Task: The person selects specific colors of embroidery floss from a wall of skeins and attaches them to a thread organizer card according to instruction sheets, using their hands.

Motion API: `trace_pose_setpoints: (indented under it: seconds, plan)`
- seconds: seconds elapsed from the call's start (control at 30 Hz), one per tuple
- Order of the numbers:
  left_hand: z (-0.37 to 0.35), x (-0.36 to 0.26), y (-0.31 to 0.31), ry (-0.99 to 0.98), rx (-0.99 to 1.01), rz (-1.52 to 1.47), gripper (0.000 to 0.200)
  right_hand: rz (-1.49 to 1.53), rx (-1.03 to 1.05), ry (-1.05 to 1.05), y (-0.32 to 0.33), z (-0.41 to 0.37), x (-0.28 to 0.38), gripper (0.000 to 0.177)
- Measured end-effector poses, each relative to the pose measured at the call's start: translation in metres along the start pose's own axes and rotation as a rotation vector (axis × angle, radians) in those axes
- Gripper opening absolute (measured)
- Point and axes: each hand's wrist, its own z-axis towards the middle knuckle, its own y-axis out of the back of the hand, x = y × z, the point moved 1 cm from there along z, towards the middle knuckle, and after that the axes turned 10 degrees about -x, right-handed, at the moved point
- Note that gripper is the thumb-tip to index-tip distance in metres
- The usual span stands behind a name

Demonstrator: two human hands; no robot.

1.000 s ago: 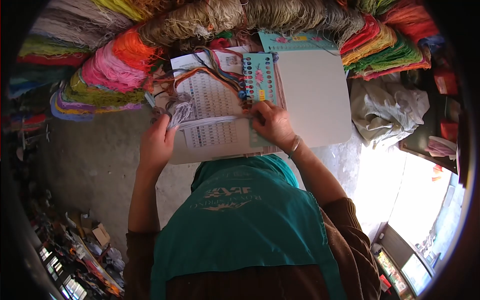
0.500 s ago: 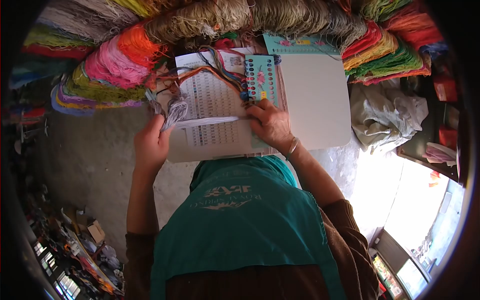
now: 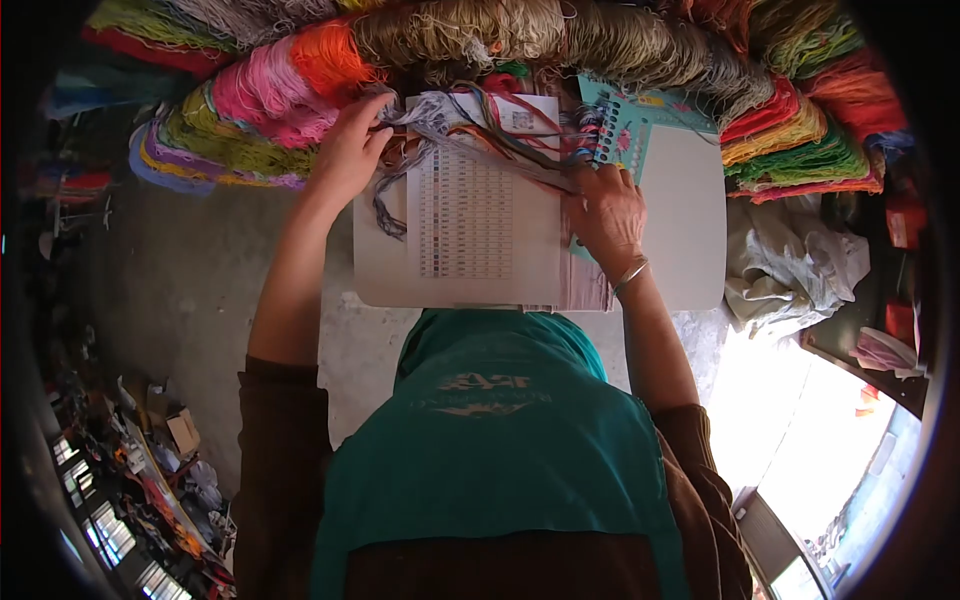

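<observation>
A bundle of pale grey thread stretches slantwise over a printed chart sheet, with a loose tail hanging at its left. At the upper left, my left hand has its fingers curled at the bundle's far end. My right hand, with a bracelet at the wrist, grips the other end of the grey thread by the lower edge of a teal punched card. Its fingertips are partly hidden. Coloured threads hang from the card's holes and trail left across the sheet's top.
A white board lies under the papers, on my lap side. Thick hanks of coloured yarn hang in an arc along the far side. A crumpled whitish sack is at the right. My teal apron is below.
My left hand has moved up and away with the grey thread, which now lies slantwise. My right hand and the punched card have shifted right and up in view; the card is tilted.
</observation>
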Motion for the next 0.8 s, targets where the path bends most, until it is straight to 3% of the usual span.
trace_pose_setpoints:
  seconds: [0.17, 0.2, 0.27, 0.37, 0.43, 0.5, 0.73, 0.8]
  plan:
    - [-0.016, 0.001, -0.003, 0.125, -0.066, 0.197, 0.034, 0.053, -0.071, -0.068, -0.008, -0.013, -0.010, 0.027]
    - [-0.023, -0.003, -0.008, 0.105, -0.085, 0.114, 0.027, 0.067, -0.103, -0.082, -0.010, -0.014, -0.010, 0.025]
    - [-0.036, -0.011, -0.021, -0.129, -0.095, 0.060, 0.018, 0.082, -0.136, -0.097, -0.012, -0.014, -0.011, 0.022]
    - [-0.052, -0.023, -0.041, -0.282, 0.022, 0.120, 0.012, 0.091, -0.118, -0.117, -0.012, -0.014, -0.011, 0.023]
    - [-0.052, -0.019, -0.050, -0.318, 0.066, 0.180, 0.018, 0.101, -0.119, -0.122, -0.011, -0.014, -0.010, 0.024]
    - [-0.051, -0.021, -0.055, -0.209, 0.042, 0.288, 0.031, 0.105, -0.123, -0.125, -0.011, -0.015, -0.011, 0.023]
    - [-0.047, -0.017, -0.056, -0.156, 0.102, 0.331, 0.062, 0.103, -0.114, -0.139, -0.013, -0.017, -0.013, 0.022]
    - [-0.050, -0.021, -0.054, -0.173, 0.015, 0.318, 0.068, 0.106, -0.115, -0.143, -0.014, -0.017, -0.013, 0.022]
